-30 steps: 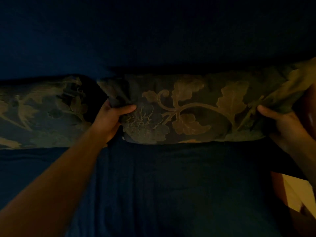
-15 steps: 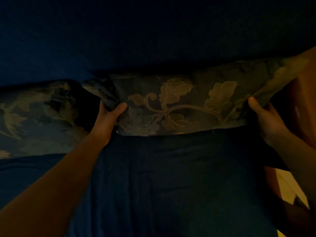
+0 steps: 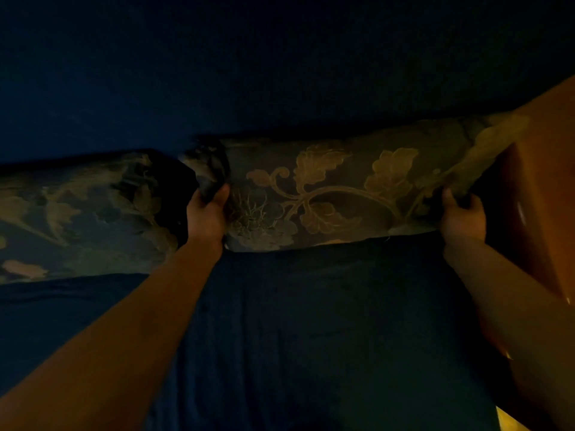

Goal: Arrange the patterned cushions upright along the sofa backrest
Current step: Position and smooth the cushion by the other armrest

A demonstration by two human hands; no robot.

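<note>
The scene is very dim. A dark cushion with a gold leaf-and-flower pattern (image 3: pixel 329 194) stands on the sofa seat against the dark blue backrest (image 3: pixel 280 73). My left hand (image 3: pixel 207 213) grips its left end, where the fabric bunches. At the cushion's right end, my right hand (image 3: pixel 463 217) pinches the lower corner. A second patterned cushion (image 3: pixel 87 219) leans against the backrest to the left, its right end just beside my left hand.
The dark blue sofa seat (image 3: pixel 311 337) stretches toward me between my forearms. A glossy brown wooden armrest (image 3: pixel 541 197) rises at the right, tight against the held cushion's right end. A strip of pale floor (image 3: pixel 510 423) shows at the bottom right.
The view has shifted right and the armrest now fills more of the right edge. Both hands keep their grip, and the cushion sits a little higher against the backrest.
</note>
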